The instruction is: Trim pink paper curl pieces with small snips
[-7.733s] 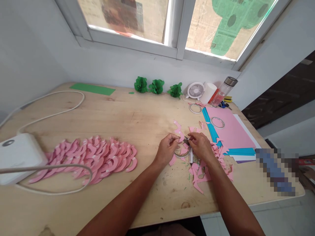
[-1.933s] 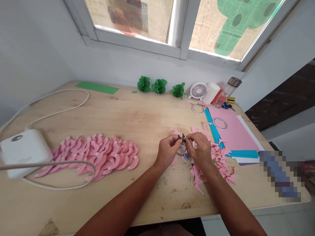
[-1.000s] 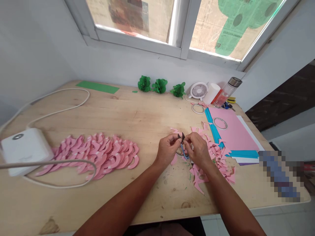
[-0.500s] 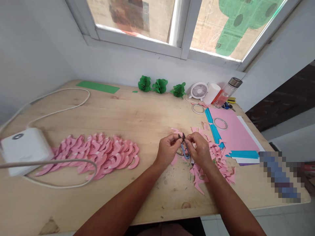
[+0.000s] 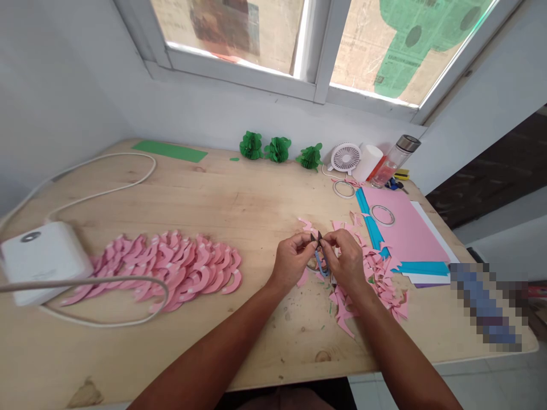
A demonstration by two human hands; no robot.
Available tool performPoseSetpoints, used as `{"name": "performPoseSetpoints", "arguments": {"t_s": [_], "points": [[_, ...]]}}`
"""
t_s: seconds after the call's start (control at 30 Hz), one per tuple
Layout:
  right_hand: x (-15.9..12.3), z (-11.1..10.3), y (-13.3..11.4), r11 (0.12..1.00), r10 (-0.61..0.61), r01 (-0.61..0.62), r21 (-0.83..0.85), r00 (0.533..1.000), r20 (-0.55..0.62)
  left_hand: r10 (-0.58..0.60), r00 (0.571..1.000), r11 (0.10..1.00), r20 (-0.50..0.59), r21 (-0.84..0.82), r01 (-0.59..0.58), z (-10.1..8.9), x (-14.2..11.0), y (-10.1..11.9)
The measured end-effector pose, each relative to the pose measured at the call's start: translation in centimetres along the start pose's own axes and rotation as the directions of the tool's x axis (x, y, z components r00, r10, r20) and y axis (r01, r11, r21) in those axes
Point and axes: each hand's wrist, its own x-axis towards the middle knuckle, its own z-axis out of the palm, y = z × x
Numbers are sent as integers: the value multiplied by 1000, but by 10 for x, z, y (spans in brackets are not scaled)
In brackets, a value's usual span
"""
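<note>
Both my hands are close together over the right half of the table. Between them is a small pair of scissors [image 5: 321, 264] with blue handles hanging down and dark blade tips pointing up. My left hand [image 5: 291, 261] pinches one blade, and my right hand [image 5: 346, 257] pinches the other; the tips stand slightly apart. The fingers hide much of the blades. Under and beside my right hand lies a heap of pink paper scraps [image 5: 387, 279]. A tape roll beneath the scissors is partly hidden. Left of my hands, curved pink paper pieces [image 5: 188, 267] lie in overlapping rows.
A white box-shaped device [image 5: 47, 259] with a looping cable [image 5: 145, 279] is at left. Green paper ornaments [image 5: 278, 149], a small fan [image 5: 346, 158] and a glass bottle [image 5: 395, 162] line the wall. Pink sheets [image 5: 410, 228], blue strips [image 5: 423, 267] and a tape roll [image 5: 383, 214] lie at right.
Almost nothing differs. The blade tips and blue handles have shifted very slightly between my fingers, while both hands stay in the same place.
</note>
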Motion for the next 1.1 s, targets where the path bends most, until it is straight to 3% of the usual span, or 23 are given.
{"name": "performPoseSetpoints", "arguments": {"t_s": [0.2, 0.57, 0.83, 1.1], "points": [[-1, 2, 0, 997, 76, -76, 20, 997, 0, -6, 1000, 1000, 9, 3, 6, -1, -1, 1], [0, 3, -1, 933, 241, -259, 249, 965, 98, -1, 1000, 1000, 17, 10, 1, -1, 0, -3], [0, 5, 0, 761, 371, -430, 485, 903, 219, -32, 999, 999, -19, 1, 32, -2, 1, -3], [-2, 6, 2, 609, 425, -539, 582, 841, 334, -45, 999, 998, -14, -35, 45, -1, 2, -3]]}}
